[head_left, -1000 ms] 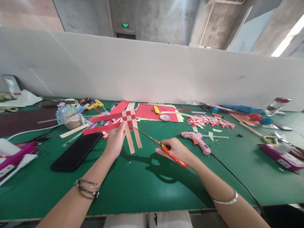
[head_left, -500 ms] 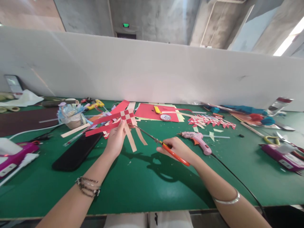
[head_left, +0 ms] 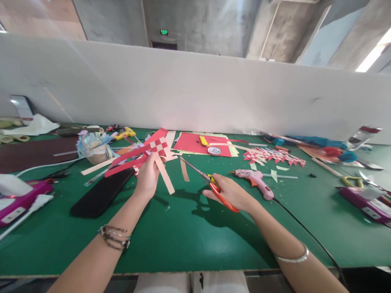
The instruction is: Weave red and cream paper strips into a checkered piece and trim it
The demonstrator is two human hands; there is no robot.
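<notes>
Pinched in my left hand [head_left: 148, 176] is a woven piece of red and cream paper strips [head_left: 159, 145], a checkered patch with long loose ends. Red ends point left, and one cream end hangs down past my fingers. My right hand [head_left: 227, 190] grips scissors [head_left: 220, 195] with red-orange handles, their blades pointing left toward the weave but apart from it. Just left of the blade tips is a separate cream strip [head_left: 185, 170]. To the right of my right hand lies a pink glue gun [head_left: 256, 181] with a black cord.
Red paper sheets [head_left: 189, 144] lie at the back, with a round tin [head_left: 214, 151] and a yellow cutter [head_left: 203, 141]. Zigzag woven pieces [head_left: 275, 155] sit right of them. A black phone-like slab [head_left: 102, 193], a wrapped cup [head_left: 94, 148] and purple power strips [head_left: 26, 199] are around.
One cream strip has come off the woven piece and is now separate near the scissors. My left hand has drawn slightly left with the weave, and the scissors have tilted a little.
</notes>
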